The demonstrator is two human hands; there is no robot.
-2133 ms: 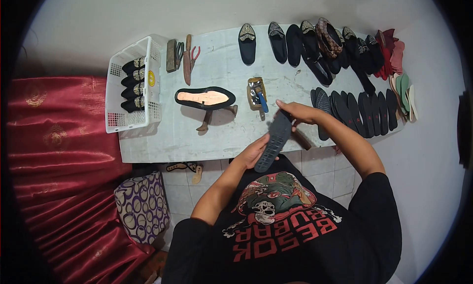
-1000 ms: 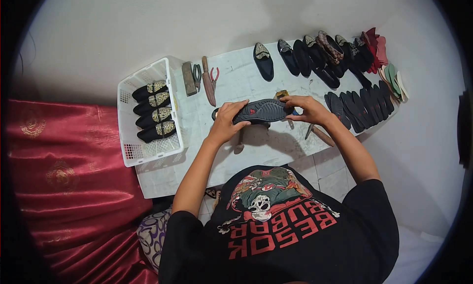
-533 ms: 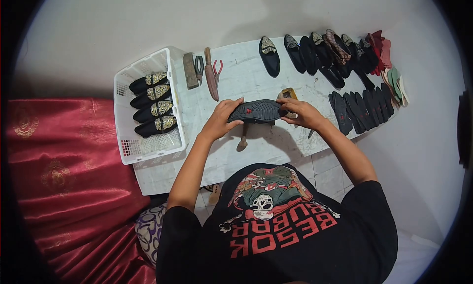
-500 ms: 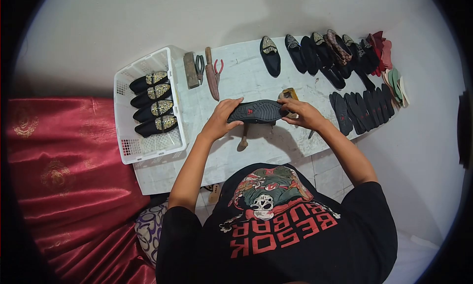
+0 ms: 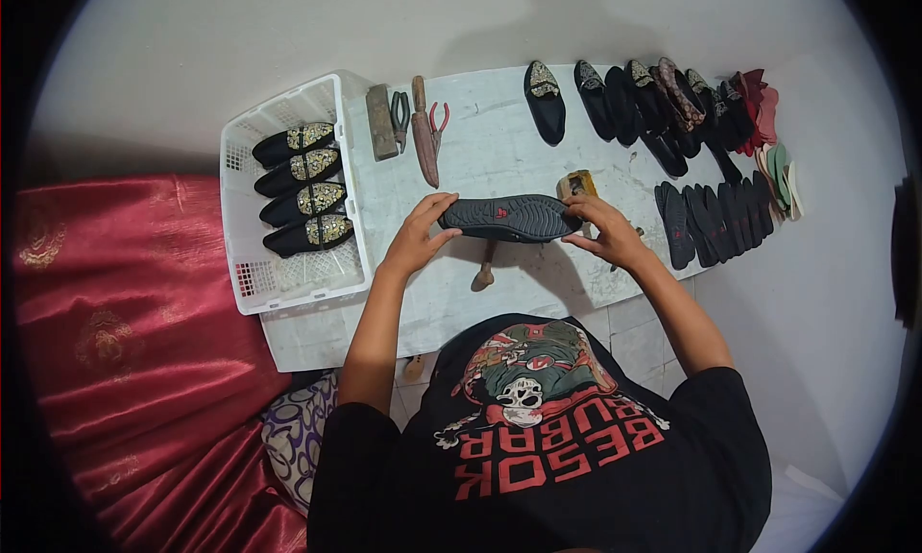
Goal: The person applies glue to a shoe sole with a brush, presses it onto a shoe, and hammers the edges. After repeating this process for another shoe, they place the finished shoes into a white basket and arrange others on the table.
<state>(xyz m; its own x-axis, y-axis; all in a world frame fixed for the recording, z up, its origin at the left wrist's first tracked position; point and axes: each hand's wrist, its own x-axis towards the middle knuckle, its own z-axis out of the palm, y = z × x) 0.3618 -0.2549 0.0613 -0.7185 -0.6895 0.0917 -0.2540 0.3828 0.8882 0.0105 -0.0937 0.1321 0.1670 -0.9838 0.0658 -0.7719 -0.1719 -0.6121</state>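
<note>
A black shoe (image 5: 509, 218) is held sideways above the table, its ribbed sole with a small red mark facing the camera. My left hand (image 5: 421, 234) grips its left end, thumb below and fingers above. At the right end, my right hand (image 5: 605, 230) pinches the shoe between thumb and fingers. Beneath the shoe, the brush-like end of a wooden-handled tool (image 5: 483, 276) shows; the rest is hidden. An open yellowish tin (image 5: 578, 182) stands just behind my right hand.
A white basket (image 5: 351, 207) at the left holds several black shoes (image 5: 305, 203) with gold decoration. Pliers (image 5: 400, 121), a sheathed tool (image 5: 425, 145) and a block (image 5: 381, 121) lie behind. More shoes (image 5: 595, 102), black soles (image 5: 706, 222) and coloured pieces (image 5: 778, 174) occupy the table's right side.
The shoe has shifted slightly right and up, and now lies more level. My right hand's fingers have moved over its right end. The whole view has shifted a little.
</note>
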